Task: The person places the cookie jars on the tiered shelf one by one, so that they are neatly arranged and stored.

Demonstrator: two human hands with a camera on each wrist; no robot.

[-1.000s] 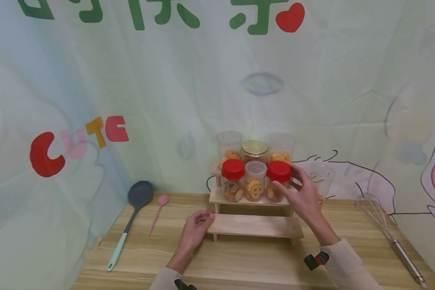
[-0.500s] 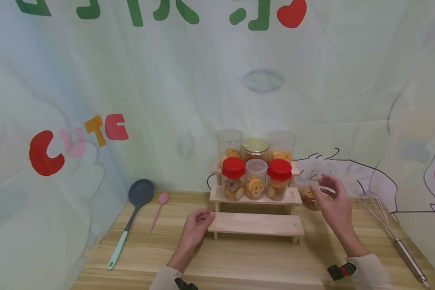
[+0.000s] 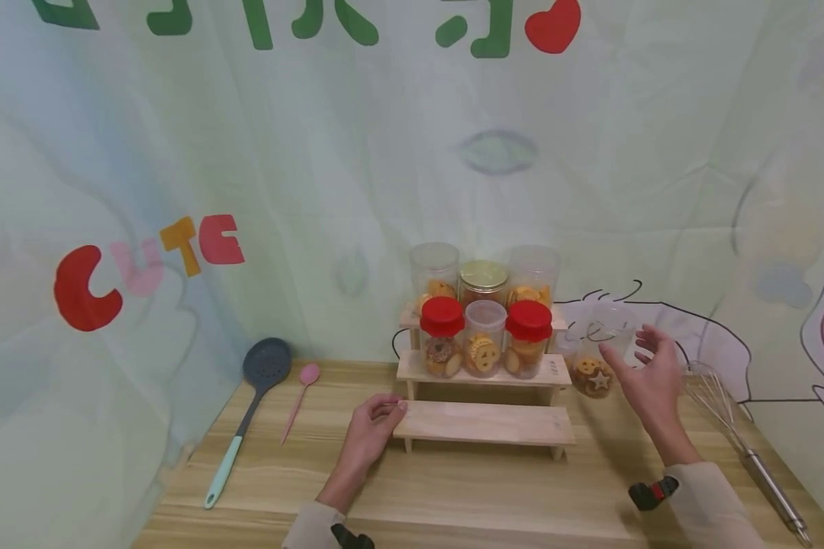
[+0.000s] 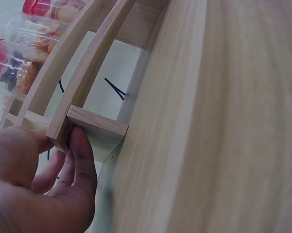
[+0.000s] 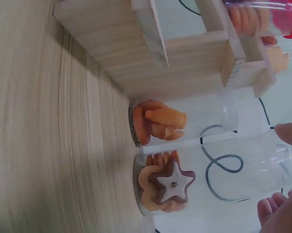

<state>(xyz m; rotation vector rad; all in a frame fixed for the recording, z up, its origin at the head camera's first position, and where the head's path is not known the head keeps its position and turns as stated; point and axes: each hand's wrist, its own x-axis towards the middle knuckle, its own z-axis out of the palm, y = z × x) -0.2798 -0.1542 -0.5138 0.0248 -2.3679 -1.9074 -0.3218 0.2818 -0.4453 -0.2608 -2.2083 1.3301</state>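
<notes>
My left hand point(image 3: 371, 431) pinches the left end of the lowest step of a three-tier wooden shelf point(image 3: 484, 423); in the left wrist view the thumb lies above the board point(image 4: 82, 73) and fingers below it. My right hand point(image 3: 648, 377) is beside a tall clear jar point(image 3: 593, 377) of cookies, right of the shelf. In the right wrist view, its thumb and fingers stand spread either side of the upper part of that jar, which holds a star-shaped cookie point(image 5: 175, 183); contact cannot be made out. Another clear jar point(image 5: 160, 124) stands between it and the shelf.
On the middle step stand two red-lidded jars point(image 3: 442, 339) point(image 3: 529, 339) with a pale-lidded jar point(image 3: 484, 339) between them. A gold-lidded jar point(image 3: 484, 278) and two clear jars are on top. A skimmer point(image 3: 266, 370) and pink spoon point(image 3: 307, 377) lie left, a whisk point(image 3: 741, 450) right.
My right hand has left the right red-lidded jar and moved right to the clear jar beside the shelf. My left hand has stayed at the shelf's lowest step.
</notes>
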